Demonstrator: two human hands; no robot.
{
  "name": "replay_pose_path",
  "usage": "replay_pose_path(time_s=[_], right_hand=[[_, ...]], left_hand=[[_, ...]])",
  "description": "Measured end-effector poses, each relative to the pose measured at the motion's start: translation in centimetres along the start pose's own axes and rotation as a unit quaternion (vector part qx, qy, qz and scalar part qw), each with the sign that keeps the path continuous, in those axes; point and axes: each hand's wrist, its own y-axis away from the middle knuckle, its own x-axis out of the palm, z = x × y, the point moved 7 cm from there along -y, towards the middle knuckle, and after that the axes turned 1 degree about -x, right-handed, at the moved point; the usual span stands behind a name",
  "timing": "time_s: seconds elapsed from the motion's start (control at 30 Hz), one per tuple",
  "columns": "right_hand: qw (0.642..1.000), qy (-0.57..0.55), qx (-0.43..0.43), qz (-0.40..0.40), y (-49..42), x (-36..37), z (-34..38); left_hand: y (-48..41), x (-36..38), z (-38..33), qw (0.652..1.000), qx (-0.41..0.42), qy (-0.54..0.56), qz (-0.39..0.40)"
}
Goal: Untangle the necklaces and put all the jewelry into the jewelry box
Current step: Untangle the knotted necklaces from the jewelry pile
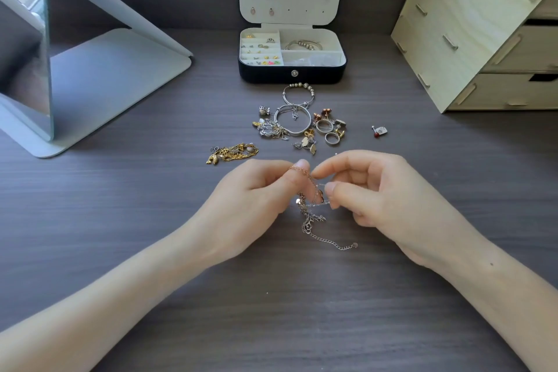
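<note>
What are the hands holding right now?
Left hand: pinches the tangled necklaces.
Right hand: pinches the same tangled necklaces.

Single wide-angle head view, forward and down, close over the desk, jewelry box opposite.

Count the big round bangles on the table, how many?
2. The beaded bangle lies just before the jewelry box; the plain silver bangle lies next to it, nearer the camera. None looks hidden.

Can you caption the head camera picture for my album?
Left hand and right hand pinch tangled chains before open jewelry box.
</note>
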Motion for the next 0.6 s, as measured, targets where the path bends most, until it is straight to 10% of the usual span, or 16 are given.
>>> replay_pose_path(time_s=[0.6], right_hand=[[0.996,0.049,0.038,0.068,0.48,0.30,0.13]], left_hand=[[0.47,-0.19,-0.46,0.995,0.058,0.085,0.013]])
